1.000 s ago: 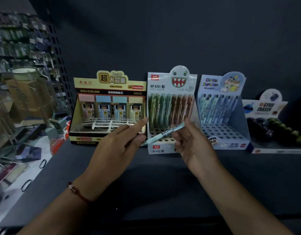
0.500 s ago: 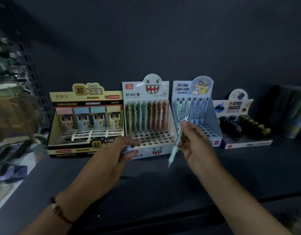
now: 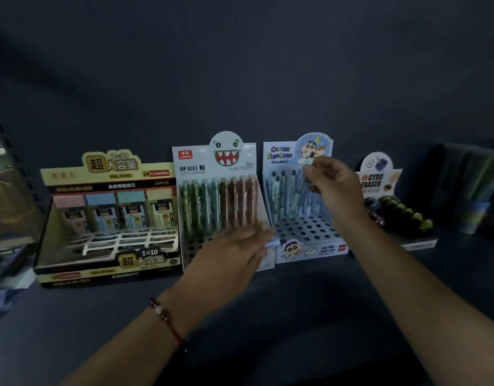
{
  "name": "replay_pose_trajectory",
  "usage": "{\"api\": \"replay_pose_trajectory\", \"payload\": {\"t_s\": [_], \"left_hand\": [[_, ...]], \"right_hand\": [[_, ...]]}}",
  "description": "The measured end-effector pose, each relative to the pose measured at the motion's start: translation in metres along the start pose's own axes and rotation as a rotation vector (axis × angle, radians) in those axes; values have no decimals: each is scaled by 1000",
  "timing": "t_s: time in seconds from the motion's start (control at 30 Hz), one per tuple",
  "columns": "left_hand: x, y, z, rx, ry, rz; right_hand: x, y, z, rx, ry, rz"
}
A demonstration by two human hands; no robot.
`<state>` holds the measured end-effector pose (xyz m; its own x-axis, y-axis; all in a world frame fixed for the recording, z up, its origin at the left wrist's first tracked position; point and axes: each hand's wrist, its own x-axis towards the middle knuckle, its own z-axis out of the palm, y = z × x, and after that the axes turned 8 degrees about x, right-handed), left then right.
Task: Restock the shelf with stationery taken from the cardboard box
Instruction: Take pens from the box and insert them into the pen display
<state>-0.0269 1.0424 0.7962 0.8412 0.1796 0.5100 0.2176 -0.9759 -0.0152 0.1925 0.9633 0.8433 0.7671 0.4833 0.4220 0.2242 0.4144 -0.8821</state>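
On the dark shelf [image 3: 296, 307] four display boxes stand in a row. At the far left is the yellow lead-refill box [image 3: 109, 218], with four refill cases upright in its back row. Next to it stands the monster pencil box [image 3: 215, 196], where a row of green and brown pencils leans against the back card.

The left hand [image 3: 234, 252] is in front of this box, low, with its fingers nearly straight and loose. Its fingertips reach the front corner between the monster box and the cartoon pen box [image 3: 298, 207]; the picture is blurred there, so I cannot tell whether they touch the cardboard. It holds nothing that I can see. Half a second ago this hand was more to the left and lower, in front of the monster box only.

The right hand [image 3: 329, 185] pinches the top of the light blue pen [image 3: 303, 188] between thumb and forefinger, the other fingers curled. The pen's long axis is almost vertical and its tip points down, over the hole grid of the cartoon box, beside the pens already standing there. Earlier the pen was held lower, in front of the boxes, slanted with the tip down-left.

At the far right sits the gyro eraser box [image 3: 385, 201].
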Motion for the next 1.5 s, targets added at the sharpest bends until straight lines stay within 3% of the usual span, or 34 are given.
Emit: {"api": "replay_pose_trajectory", "payload": {"t_s": [0.27,0.6,0.93,1.17,1.23,1.4,1.5], "left_hand": [[-9,-20,-2,-117,58,-140],[-10,-18,-6,-208,56,-239],[-10,-16,-7,-225,50,-257],[-9,-18,-9,-215,111,-335],[-9,-19,-8,-248,147,-371],[-9,-21,-5,-359,198,-462],[-8,-20,-6,-418,198,-462]], "right_hand": [[11,42,2,-44,8,-64],[-1,55,6,-220,-144,-102],[5,66,9,-311,-130,-81],[-16,34,12,-324,-74,-70],[-28,20,18,-253,-160,-53],[-56,3,34,-149,-764,176],[-57,5,39,-123,-766,175]]}}
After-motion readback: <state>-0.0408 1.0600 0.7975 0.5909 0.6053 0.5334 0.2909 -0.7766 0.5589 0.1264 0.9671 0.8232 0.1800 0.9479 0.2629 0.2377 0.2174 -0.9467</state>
